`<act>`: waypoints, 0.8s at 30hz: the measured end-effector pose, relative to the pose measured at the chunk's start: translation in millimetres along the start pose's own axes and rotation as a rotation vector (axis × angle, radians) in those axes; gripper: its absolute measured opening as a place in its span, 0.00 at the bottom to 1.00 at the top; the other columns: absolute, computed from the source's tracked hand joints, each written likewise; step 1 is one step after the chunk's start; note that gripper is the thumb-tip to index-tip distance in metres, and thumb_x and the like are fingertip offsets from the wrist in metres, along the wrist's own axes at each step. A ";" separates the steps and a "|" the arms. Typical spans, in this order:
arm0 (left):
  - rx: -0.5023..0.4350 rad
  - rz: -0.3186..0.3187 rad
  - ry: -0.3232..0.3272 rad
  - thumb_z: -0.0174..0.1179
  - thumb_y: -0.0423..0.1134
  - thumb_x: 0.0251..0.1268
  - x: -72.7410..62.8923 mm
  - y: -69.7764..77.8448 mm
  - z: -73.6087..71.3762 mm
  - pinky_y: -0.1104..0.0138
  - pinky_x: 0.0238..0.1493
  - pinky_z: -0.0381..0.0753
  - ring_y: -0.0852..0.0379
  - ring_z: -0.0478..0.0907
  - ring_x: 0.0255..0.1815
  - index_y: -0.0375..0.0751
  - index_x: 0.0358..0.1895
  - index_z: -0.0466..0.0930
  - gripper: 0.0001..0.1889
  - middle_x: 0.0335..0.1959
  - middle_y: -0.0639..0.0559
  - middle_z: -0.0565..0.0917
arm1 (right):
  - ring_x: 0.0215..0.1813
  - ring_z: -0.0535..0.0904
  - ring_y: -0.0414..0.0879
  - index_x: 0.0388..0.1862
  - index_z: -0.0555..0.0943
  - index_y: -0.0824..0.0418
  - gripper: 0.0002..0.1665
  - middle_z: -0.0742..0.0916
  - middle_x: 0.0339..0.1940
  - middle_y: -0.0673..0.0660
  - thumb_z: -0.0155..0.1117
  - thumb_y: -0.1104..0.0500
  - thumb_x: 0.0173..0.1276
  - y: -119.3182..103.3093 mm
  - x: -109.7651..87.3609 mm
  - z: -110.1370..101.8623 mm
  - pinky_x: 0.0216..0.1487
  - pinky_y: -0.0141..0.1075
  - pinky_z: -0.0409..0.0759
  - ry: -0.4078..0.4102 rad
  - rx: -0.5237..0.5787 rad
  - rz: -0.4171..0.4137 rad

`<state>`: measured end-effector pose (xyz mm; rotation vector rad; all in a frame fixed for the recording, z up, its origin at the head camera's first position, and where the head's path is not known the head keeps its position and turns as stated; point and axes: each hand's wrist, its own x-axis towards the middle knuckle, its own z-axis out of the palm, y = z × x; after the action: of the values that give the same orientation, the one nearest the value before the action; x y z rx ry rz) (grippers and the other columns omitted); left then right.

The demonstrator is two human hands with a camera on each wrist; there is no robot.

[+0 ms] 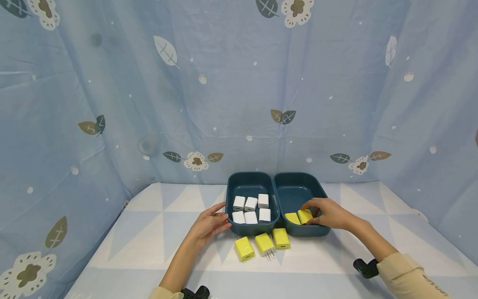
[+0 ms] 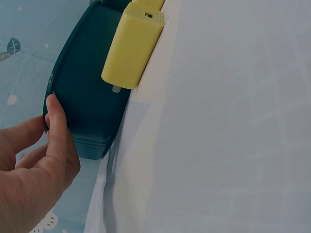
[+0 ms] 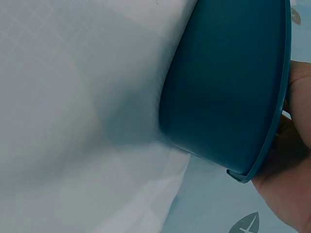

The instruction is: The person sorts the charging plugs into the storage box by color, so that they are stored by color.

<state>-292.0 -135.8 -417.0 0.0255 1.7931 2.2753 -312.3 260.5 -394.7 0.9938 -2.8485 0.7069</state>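
Observation:
Two dark teal bins stand side by side. In the left bin lie several white charger plugs. My left hand holds this bin's front left corner; in the left wrist view, the fingers lie at its rim. Inside the right bin, my right hand pinches a yellow charger plug beside another yellow charger plug. The right wrist view shows the right bin's outer wall, which hides the pinched plug and the fingertips.
Three yellow charger plugs lie on the table before the bins: a left one, a middle one with its prongs toward me, and a right one. A patterned blue curtain hangs behind the table.

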 end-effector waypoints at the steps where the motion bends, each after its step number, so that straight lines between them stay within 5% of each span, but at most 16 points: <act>1: 0.001 0.000 0.003 0.54 0.22 0.69 0.2 0.2 0.2 0.62 0.48 0.87 0.57 0.79 0.34 0.32 0.74 0.62 0.30 0.41 0.42 0.73 | 0.36 0.80 0.40 0.52 0.83 0.65 0.22 0.85 0.47 0.58 0.75 0.60 0.60 0.1 0.2 0.2 0.34 0.32 0.82 0.002 0.000 -0.002; 12: 0.002 0.001 0.009 0.54 0.22 0.69 1.9 -1.0 0.0 0.61 0.48 0.87 0.56 0.79 0.36 0.33 0.73 0.63 0.29 0.41 0.42 0.73 | 0.36 0.78 0.37 0.52 0.83 0.62 0.19 0.85 0.47 0.58 0.73 0.62 0.62 -19.6 -3.1 3.0 0.31 0.31 0.82 0.139 0.017 -0.047; 19: 0.002 0.000 0.011 0.54 0.22 0.69 2.1 -1.1 -0.1 0.61 0.48 0.87 0.56 0.78 0.35 0.32 0.73 0.63 0.29 0.41 0.42 0.73 | 0.36 0.77 0.35 0.54 0.82 0.56 0.22 0.84 0.49 0.52 0.75 0.65 0.59 -54.2 -9.2 8.1 0.27 0.29 0.82 0.268 0.070 -0.164; 24: 0.001 -0.006 0.019 0.54 0.22 0.69 2.3 -0.8 0.2 0.61 0.49 0.87 0.56 0.78 0.35 0.33 0.73 0.63 0.30 0.42 0.42 0.73 | 0.35 0.76 0.35 0.55 0.81 0.53 0.25 0.83 0.50 0.50 0.76 0.65 0.58 -76.2 -14.4 17.3 0.25 0.27 0.81 0.277 0.095 -0.241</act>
<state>-294.1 -134.9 -418.0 -0.0015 1.8006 2.2782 -253.4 208.6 -382.0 1.1281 -2.4296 0.8829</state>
